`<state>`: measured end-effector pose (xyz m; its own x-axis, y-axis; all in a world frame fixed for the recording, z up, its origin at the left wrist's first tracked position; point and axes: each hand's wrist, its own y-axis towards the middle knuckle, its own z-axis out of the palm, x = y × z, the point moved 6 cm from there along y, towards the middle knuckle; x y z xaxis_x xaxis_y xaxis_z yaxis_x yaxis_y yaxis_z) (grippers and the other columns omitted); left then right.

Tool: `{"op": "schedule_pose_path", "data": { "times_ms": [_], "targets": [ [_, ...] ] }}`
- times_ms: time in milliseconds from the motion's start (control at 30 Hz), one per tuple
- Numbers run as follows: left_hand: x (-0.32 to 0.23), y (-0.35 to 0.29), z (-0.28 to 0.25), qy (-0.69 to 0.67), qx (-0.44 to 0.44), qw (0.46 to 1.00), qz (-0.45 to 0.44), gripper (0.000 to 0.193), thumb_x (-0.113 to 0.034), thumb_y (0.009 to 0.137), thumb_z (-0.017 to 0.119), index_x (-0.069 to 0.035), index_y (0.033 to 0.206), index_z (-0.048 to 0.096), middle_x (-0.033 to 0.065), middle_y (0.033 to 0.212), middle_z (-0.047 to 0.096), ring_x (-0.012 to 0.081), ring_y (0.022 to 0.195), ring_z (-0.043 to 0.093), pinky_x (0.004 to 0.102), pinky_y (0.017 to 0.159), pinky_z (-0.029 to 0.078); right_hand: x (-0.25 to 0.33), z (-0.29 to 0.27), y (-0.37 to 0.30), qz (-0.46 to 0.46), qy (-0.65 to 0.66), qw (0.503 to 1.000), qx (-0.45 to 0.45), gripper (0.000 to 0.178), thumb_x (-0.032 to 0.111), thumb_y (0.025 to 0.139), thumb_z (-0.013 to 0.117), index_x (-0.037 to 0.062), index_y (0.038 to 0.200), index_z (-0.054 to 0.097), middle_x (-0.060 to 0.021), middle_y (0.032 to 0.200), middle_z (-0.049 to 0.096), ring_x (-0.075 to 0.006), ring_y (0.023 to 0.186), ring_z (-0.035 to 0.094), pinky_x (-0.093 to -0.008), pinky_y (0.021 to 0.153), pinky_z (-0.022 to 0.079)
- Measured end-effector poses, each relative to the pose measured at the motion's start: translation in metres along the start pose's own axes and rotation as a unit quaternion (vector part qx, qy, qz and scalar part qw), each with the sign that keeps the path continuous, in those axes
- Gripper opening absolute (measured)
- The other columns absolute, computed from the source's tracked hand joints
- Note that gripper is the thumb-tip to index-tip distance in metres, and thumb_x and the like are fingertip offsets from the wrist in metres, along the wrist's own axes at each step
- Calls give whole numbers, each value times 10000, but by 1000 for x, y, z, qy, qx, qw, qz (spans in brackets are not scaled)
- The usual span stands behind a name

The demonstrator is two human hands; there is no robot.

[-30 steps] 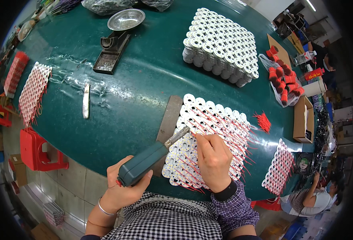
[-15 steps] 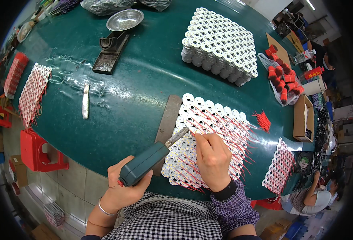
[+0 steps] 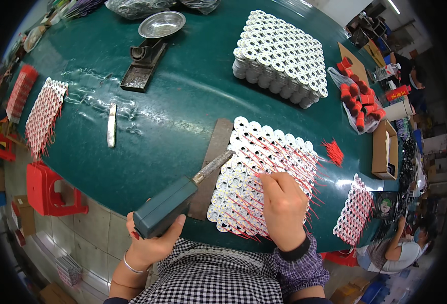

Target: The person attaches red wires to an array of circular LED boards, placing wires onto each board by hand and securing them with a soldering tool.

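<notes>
1. The left hand (image 3: 150, 243) is wrapped tight around a dark teal, block-bodied hand tool (image 3: 166, 213), its metal tip reaching up to the near-left edge of the block of white round cells (image 3: 264, 175).
2. That block, laced with thin red wires, lies flat on the dark green tabletop (image 3: 172, 116), just ahead of the person, beside a flat brown strip (image 3: 212, 162).
3. The right hand (image 3: 283, 209) rests on top of the block, fingers bent and pressing down among the wires; it grips nothing I can make out.
4. Further back stands a taller stack of white cells (image 3: 281, 55), well apart.
5. Near it, to the right, sits a bag of red caps (image 3: 358, 101).
6. A metal bowl (image 3: 161, 24) lies at the far edge.
</notes>
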<state>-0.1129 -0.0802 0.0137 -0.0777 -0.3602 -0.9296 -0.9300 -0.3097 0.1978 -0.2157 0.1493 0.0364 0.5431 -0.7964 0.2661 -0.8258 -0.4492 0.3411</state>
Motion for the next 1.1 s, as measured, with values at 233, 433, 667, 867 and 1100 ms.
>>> {"op": "schedule_pose_path", "data": {
  "times_ms": [233,433,667,867,1100],
  "targets": [
    [9,-6,-3,-65,-14,995,-81,187,-12,797,810,16,972,750,72,890,761,109,704,695,238,638,545,19,-6,12,-51,73,995,-50,273,-57,756,704,4,1021,722,-89,900,645,-257,786,618,-377,661,505],
    [7,-2,0,-74,13,994,-79,185,4,804,800,24,976,735,62,885,739,104,705,669,237,634,524,7,31,6,-48,123,990,-47,315,-88,744,685,-3,1045,718,-99,909,636,-261,815,610,-380,680,511],
    [7,0,3,-54,42,997,-47,166,8,806,787,32,956,721,69,840,699,117,669,645,248,596,494,8,37,6,-53,117,991,-48,344,-92,723,683,3,1053,714,-98,930,633,-260,825,613,-373,684,520],
    [9,1,8,-28,63,997,-48,145,3,808,785,27,935,719,68,797,669,119,636,617,253,569,466,6,37,5,-49,102,992,-51,354,-94,709,679,4,1047,712,-96,927,632,-261,825,613,-372,676,522],
    [8,2,5,-8,71,996,-43,133,10,799,782,20,913,714,56,762,637,121,597,576,261,545,439,8,37,6,-50,96,993,-48,350,-92,712,671,5,1045,712,-93,924,630,-258,824,612,-369,664,522]
  ]
}}
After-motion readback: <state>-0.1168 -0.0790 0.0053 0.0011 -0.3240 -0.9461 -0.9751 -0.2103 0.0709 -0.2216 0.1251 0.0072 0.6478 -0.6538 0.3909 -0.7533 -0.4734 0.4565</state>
